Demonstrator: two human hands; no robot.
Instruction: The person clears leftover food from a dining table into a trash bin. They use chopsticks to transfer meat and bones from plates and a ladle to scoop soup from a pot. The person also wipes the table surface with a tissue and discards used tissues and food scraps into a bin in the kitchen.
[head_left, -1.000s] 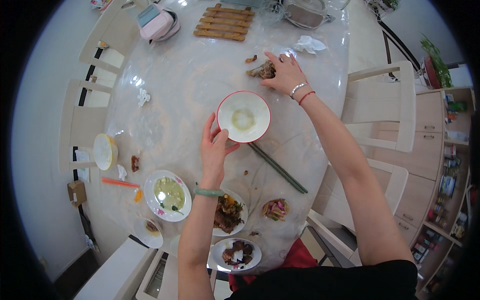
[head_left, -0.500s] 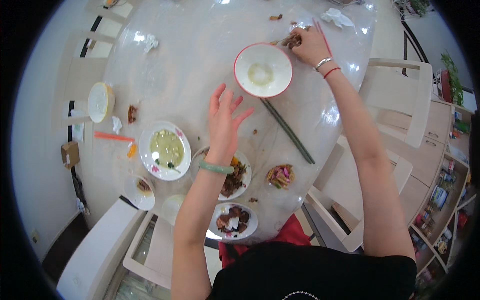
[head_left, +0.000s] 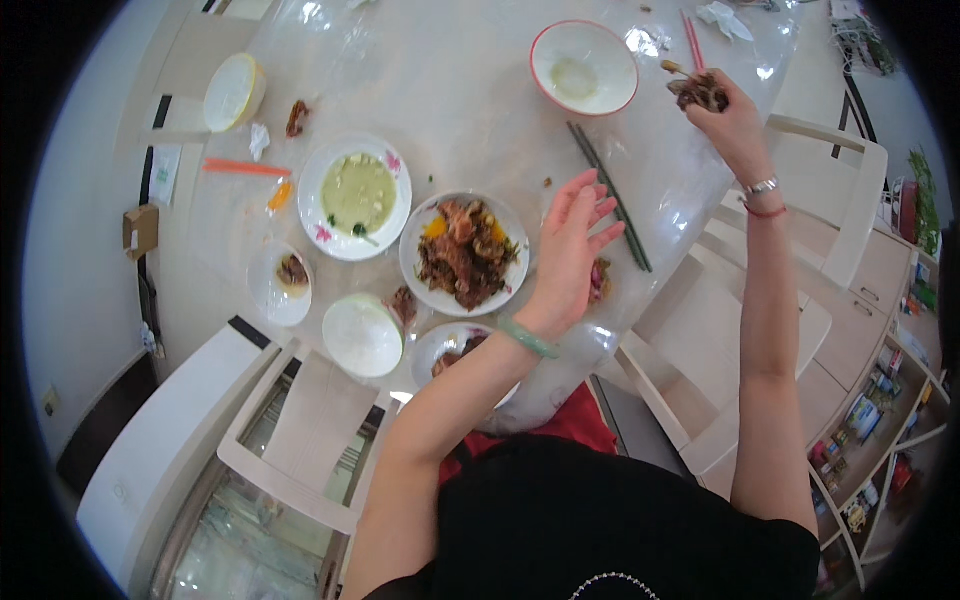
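My right hand (head_left: 735, 122) is closed around a clump of brown bones (head_left: 700, 92), lifted at the far right of the table; a pale bone end sticks out past the fingers. My left hand (head_left: 572, 240) holds nothing, fingers stretched and somewhat apart, over the table near a pair of dark green chopsticks (head_left: 612, 195). Beyond it stands a red-rimmed white bowl (head_left: 614, 62) with a little pale liquid. A plate of brown meat (head_left: 409, 262) lies left of that hand. Under the left wrist, a small dish of pink and green food (head_left: 600, 282) is mostly hidden.
On the left are a plate of green soup (head_left: 398, 215), a yellow-rimmed bowl (head_left: 232, 95), orange chopsticks (head_left: 247, 167) and a bowl with scraps (head_left: 262, 290). A white bowl (head_left: 362, 335) stands nearer me. Pink chopsticks (head_left: 692, 40) and a tissue (head_left: 726, 20) lie far right. Chairs (head_left: 835, 200) flank the table.
My right hand has picked the bones up off the table and drawn them right and nearer. My left hand has moved right, uncovering the meat plate. The view has shifted.
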